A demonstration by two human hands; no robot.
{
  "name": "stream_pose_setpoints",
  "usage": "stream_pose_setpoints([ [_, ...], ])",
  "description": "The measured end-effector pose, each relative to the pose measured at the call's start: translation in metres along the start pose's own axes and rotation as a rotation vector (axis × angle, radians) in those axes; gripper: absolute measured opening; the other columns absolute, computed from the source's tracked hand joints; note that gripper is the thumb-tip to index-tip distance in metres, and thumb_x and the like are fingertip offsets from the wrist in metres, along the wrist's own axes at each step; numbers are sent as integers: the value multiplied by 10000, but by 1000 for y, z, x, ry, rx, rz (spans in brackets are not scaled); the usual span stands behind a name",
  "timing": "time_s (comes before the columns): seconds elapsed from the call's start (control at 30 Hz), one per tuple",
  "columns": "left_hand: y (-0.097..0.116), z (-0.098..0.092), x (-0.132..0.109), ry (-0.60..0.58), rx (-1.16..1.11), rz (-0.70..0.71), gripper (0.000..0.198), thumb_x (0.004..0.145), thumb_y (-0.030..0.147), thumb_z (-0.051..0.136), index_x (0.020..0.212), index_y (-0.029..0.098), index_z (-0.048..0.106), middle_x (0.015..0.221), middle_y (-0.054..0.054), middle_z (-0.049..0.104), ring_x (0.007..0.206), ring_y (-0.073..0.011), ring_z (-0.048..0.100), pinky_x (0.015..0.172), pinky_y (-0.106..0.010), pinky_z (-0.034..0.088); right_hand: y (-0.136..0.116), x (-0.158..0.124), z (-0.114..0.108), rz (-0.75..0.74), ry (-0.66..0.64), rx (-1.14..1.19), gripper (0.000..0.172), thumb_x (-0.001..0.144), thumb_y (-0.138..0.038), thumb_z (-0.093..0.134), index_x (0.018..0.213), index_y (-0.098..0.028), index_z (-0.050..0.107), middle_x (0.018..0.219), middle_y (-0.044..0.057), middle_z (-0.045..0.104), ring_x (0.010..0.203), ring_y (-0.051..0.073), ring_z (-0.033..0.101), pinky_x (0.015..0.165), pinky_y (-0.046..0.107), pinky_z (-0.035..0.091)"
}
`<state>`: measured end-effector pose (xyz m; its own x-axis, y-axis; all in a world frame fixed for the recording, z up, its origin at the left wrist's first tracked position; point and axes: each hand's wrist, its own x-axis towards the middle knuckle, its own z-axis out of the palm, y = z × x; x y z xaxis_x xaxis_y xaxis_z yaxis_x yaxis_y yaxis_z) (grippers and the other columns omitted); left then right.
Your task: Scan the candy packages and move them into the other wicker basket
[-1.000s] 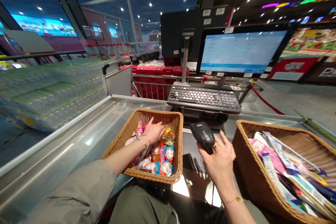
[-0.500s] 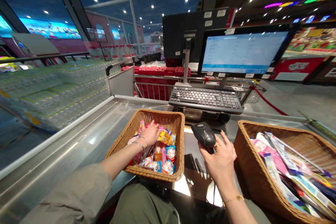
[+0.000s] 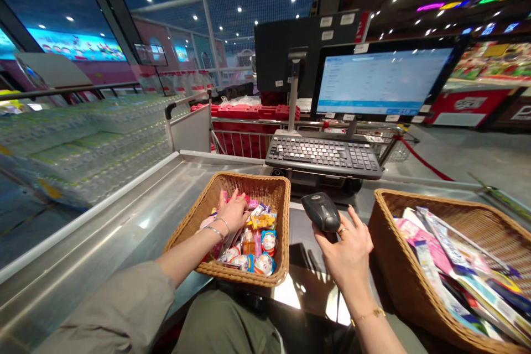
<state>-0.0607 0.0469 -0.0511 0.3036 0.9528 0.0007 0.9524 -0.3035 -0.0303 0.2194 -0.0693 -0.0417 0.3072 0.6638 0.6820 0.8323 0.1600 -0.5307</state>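
Observation:
My left hand reaches into a wicker basket, its fingers spread over small packaged sweets. A pink packet is beside its fingertips; whether they touch it I cannot tell. Right of the hand lies a yellow packet. Below that are an orange bottle and several round, white-and-blue wrapped treats. My right hand grips a black barcode scanner in the air to the right of this basket. The scanner's head points forward and left, and its handle is mostly hidden by my fingers.
Another wicker basket at the right holds long packets and boxes. Ahead stand a keyboard and a lit monitor. The metal counter has a raised rim at left. Behind it are a shopping cart and stacked bottles.
My left hand has shifted slightly left inside the basket, and more of the packets beside the yellow one show. My right hand and the scanner stay almost where they were.

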Motion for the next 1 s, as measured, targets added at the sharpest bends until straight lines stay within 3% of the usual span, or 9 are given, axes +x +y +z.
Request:
stream_pose_setpoints([
  [0.13, -2, 7, -3, 6, 15, 80, 613, 791, 661, 567, 1242, 250, 618, 1583, -130, 316, 1495, -364, 128, 1119, -720, -36, -1, 0, -1, 1, -2, 5, 240, 804, -422, 589, 856, -207, 683, 1079, 100, 711, 1289, 338, 462, 1049, 570, 306],
  [0.23, 1, 15, -3, 23, 47, 92, 810, 683, 785, 587, 1286, 246, 594, 1599, -164, 260, 1495, -400, 67, 1095, -729, -92, -2, 0, -1, 5, -9, 5, 247, 805, -425, 588, 857, -204, 687, 1084, 95, 712, 1287, 342, 468, 1057, 564, 300],
  [0.6, 41, 18, 7, -9, 71, 84, 763, 751, 750, 530, 1237, 170, 630, 1530, -195, 394, 1488, -397, 131, 1127, -689, -116, -3, 1, -3, 8, -9, -4, 250, 807, -437, 588, 836, -206, 681, 1091, 95, 711, 1289, 338, 465, 1060, 555, 299],
  [1.0, 55, 35, 17, -39, 79, -22, 796, 771, 751, 471, 1273, 152, 621, 1506, -202, 429, 1480, -421, 138, 1133, -704, -39, -4, 3, -6, 18, -9, 40, 220, 804, -409, 610, 869, -208, 674, 1096, 92, 711, 1300, 338, 454, 1061, 565, 295],
])
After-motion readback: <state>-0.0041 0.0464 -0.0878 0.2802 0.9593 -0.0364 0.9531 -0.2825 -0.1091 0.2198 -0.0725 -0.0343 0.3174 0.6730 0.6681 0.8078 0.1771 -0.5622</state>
